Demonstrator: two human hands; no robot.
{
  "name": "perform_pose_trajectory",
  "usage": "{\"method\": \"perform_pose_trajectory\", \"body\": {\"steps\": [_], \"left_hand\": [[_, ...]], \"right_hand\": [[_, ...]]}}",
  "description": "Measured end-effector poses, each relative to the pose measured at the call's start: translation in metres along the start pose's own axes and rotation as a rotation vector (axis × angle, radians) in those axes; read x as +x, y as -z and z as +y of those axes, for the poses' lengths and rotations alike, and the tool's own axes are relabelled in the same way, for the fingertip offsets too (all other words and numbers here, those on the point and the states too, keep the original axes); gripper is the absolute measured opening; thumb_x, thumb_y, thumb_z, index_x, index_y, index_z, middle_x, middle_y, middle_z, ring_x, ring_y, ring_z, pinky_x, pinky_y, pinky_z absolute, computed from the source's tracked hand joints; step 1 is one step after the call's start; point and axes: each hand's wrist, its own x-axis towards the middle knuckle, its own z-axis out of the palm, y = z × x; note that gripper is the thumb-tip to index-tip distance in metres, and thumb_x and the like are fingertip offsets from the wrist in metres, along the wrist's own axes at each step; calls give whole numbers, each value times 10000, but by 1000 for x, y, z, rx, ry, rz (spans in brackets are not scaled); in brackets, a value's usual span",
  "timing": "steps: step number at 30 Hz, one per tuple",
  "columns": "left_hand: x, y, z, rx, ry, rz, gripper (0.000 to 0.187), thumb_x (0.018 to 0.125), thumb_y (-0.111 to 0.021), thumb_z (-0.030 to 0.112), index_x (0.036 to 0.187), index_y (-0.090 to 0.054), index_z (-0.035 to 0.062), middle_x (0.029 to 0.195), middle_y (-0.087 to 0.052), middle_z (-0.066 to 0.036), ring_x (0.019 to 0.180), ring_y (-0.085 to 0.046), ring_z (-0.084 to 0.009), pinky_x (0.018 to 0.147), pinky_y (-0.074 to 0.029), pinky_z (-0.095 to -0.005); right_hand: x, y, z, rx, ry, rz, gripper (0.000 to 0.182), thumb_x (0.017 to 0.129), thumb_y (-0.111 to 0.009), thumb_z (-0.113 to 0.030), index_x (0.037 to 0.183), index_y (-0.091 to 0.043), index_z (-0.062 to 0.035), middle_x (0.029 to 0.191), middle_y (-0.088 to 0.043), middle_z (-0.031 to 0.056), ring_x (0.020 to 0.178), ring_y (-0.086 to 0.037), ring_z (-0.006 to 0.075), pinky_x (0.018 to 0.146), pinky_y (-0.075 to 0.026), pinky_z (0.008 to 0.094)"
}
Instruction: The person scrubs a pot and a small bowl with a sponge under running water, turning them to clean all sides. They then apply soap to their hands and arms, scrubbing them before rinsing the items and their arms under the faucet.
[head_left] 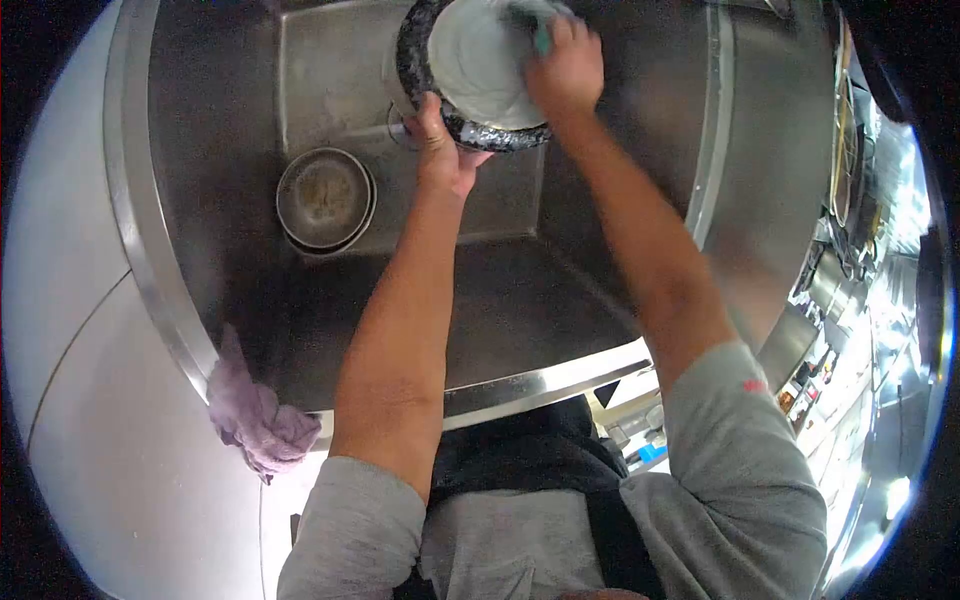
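Note:
A round dish with a pale, soapy-looking inside and a wide speckled black rim (412, 50) is held up over the steel sink at the top of the view. My left hand (440, 150) grips its lower left rim, thumb on top and fingers underneath. Over the right part of the pale inside, my right hand (568, 68) is closed on a green and dark scrubber (542, 38), partly hidden by the fingers. Below and left of the dish, two stacked round metal pans (322, 198) lie on the sink floor.
The deep steel sink (590, 378) surrounds both hands, its front edge running under my forearms. A purple cloth (258, 420) hangs over the front left corner. Metal racks and small items stand at the far right, beyond the sink's right rim.

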Motion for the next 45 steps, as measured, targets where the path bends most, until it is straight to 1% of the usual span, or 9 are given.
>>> {"method": "perform_pose_trajectory", "body": {"steps": [4, 6, 13, 17, 22, 25, 29, 31, 45], "left_hand": [[-13, -8, 0, 105, -62, 66, 1098, 819, -498, 910, 1604, -303, 169, 1635, -364, -92, 1473, -393, -385, 1115, -418, -660], [9, 27, -7, 90, -2, -82, 1091, 802, -593, 858, 1600, -263, 191, 1629, -352, -97, 1474, -385, -379, 1123, -413, -668], [-4, 2, 4, -9, -13, -75, 1104, 809, -645, 821, 1609, -223, 189, 1631, -340, -84, 1474, -387, -369, 1137, -378, -686], [3, 13, -8, 90, -97, -129, 1003, 862, -501, 868, 1595, -335, 204, 1606, -421, -95, 1433, -452, -374, 1139, -374, -660], [2, 1, 3, 57, 7, 18, 1019, 854, -519, 866, 1592, -342, 186, 1590, -438, -115, 1428, -454, -381, 1169, -333, -653], [-3, 21, -5, 58, -13, 26, 1216, 832, -671, 768, 1627, 109, 280, 1694, -177, -89, 1486, -353, -388, 1089, -393, -732], [8, 12, -2, -28, -129, -254, 1021, 914, -579, 753, 1648, -46, 285, 1680, -251, -54, 1499, -352, -325, 1153, -406, -586], [-18, -9, 7, 32, -11, 86, 794, 1003, -401, 736, 1561, -397, 172, 1543, -506, -58, 1432, -471, -299, 1198, -384, -501], [-11, -13, 10, 129, -46, -54, 1062, 845, -502, 881, 1606, -319, 164, 1626, -394, -106, 1483, -388, -381, 1166, -313, -678]], "right_hand": [[11, -33, -66, -21, -281, -535, 339, 728, -752, -159, 1064, -721, -124, 1108, -667, 163, 948, -647, 390, 783, -536, 523], [-40, 35, -72, 155, 242, -355, 372, 730, -735, -85, 1099, -692, -100, 1127, -682, 152, 1018, -630, 398, 869, -524, 492], [27, -33, -40, 104, -219, -204, 378, 686, -763, -133, 1057, -699, -103, 1026, -688, 164, 913, -645, 402, 815, -539, 485], [-27, 28, -85, 227, 351, -298, 262, 740, -716, -153, 993, -690, -89, 1021, -657, 151, 962, -631, 385, 808, -522, 492], [-16, 36, -58, 179, 122, -249, 373, 700, -729, -87, 1071, -694, -99, 1025, -633, 133, 982, -613, 386, 824, -518, 497], [-20, 15, -80, 139, 73, -222, 438, 665, -752, -78, 1098, -695, -101, 1038, -638, 130, 986, -616, 389, 858, -528, 496], [-29, 32, -91, 238, 137, -294, 384, 653, -768, -113, 1025, -679, -85, 1028, -651, 135, 981, -620, 395, 844, -526, 495], [-2, 14, -103, 168, 113, -307, 415, 645, -798, -161, 1037, -690, -83, 1009, -643, 132, 987, -623, 398, 840, -526, 504], [-58, 44, -29, -3, 25, -232, 414, 770, -725, -144, 1176, -660, -98, 1102, -653, 160, 1065, -643, 378, 899, -539, 527]]}}
